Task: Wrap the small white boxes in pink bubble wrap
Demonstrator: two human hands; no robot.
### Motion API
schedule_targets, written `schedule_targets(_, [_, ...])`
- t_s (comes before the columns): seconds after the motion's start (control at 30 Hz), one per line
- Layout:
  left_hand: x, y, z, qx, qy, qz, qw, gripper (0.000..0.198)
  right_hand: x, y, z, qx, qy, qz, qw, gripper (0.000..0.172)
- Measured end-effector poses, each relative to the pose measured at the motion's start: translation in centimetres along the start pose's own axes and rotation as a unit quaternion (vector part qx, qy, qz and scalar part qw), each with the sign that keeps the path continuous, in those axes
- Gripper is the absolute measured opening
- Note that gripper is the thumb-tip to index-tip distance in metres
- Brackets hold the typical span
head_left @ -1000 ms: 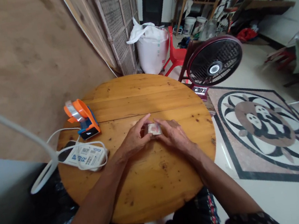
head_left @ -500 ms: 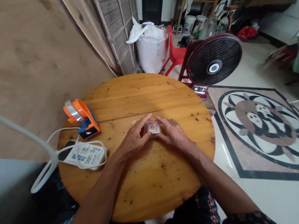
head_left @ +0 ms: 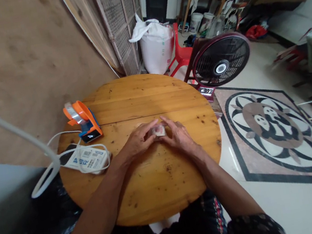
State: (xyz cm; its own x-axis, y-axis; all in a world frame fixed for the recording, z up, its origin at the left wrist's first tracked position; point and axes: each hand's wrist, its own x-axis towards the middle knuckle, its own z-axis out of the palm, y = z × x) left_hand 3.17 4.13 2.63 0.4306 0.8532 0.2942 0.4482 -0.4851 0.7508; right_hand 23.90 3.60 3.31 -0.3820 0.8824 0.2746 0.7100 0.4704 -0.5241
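Note:
Both my hands rest on a round wooden table [head_left: 141,95] near its middle. My left hand [head_left: 138,141] and my right hand [head_left: 178,136] meet around a small pale packet with pink markings [head_left: 159,131]. The fingers of both hands are curled and pinch its edges. Most of the packet is hidden under my fingers, and what it is I cannot make out.
An orange and blue tape dispenser [head_left: 83,121] stands at the table's left edge. In front of it lies a white box with blue print [head_left: 87,159] with a white cable [head_left: 49,170] looped around it. A dark floor fan [head_left: 220,64], a white sack [head_left: 155,46] and a red chair [head_left: 180,56] stand beyond the table.
My fingers have closed further over the packet, so less of it shows. The view has shifted slightly; the hands stay at the same spot on the table.

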Motion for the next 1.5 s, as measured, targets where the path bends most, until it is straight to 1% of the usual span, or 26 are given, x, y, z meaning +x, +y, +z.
schedule_targets(0.07, [0.0, -0.2, 0.1, -0.036, 0.004, -0.007, 0.999, 0.056, -0.2, -0.2, 0.1, -0.002, 0.006, -0.021, 1.000, 0.069])
schedule_targets(0.17, [-0.1, -0.4, 0.3, -0.102, 0.002, -0.019, 0.995, 0.062, -0.3, -0.3, 0.1, 0.004, 0.003, -0.053, 0.999, 0.074])
schedule_targets(0.27, [-0.1, -0.5, 0.4, -0.131, -0.005, -0.023, 0.991, 0.065, -0.3, 0.0, -0.1, 0.003, 0.001, -0.035, 0.999, 0.078])
schedule_targets(0.33, [-0.1, -0.4, 0.4, -0.133, -0.002, -0.028, 0.991, 0.067, -0.2, 0.2, -0.3, 0.000, 0.008, -0.027, 1.000, 0.077])
schedule_targets(0.4, [-0.1, -0.3, 0.4, -0.125, 0.002, -0.036, 0.992, 0.069, -0.2, 0.4, -0.5, 0.001, 0.010, -0.035, 0.999, 0.076])
schedule_targets(0.6, [0.0, 0.5, 0.0, -0.069, 0.012, -0.034, 0.997, 0.065, -0.3, 0.4, -0.9, 0.006, -0.006, -0.047, 0.999, 0.077])
schedule_targets(0.77, [0.0, 0.7, -0.1, -0.050, 0.018, -0.032, 0.998, 0.071, -0.3, 0.2, -1.1, 0.007, -0.011, -0.043, 0.999, 0.076])
schedule_targets(0.93, [0.0, 0.5, -0.4, -0.082, 0.022, -0.045, 0.995, 0.073, -0.3, 0.3, -1.3, 0.013, -0.021, -0.042, 0.999, 0.078])
schedule_targets(1.1, [-0.1, 0.1, -0.6, -0.077, 0.001, -0.079, 0.994, 0.085, -0.4, 0.4, -1.2, 0.013, -0.021, -0.045, 0.999, 0.079])
schedule_targets(1.27, [-0.2, -0.4, 0.3, -0.091, 0.004, -0.062, 0.994, 0.078, -0.3, 0.4, -1.1, 0.006, -0.021, -0.047, 0.999, 0.079])
schedule_targets(1.5, [0.0, -0.5, 0.9, -0.151, 0.012, -0.058, 0.987, 0.076, -0.2, 0.5, -0.8, 0.007, 0.002, -0.057, 0.998, 0.066])
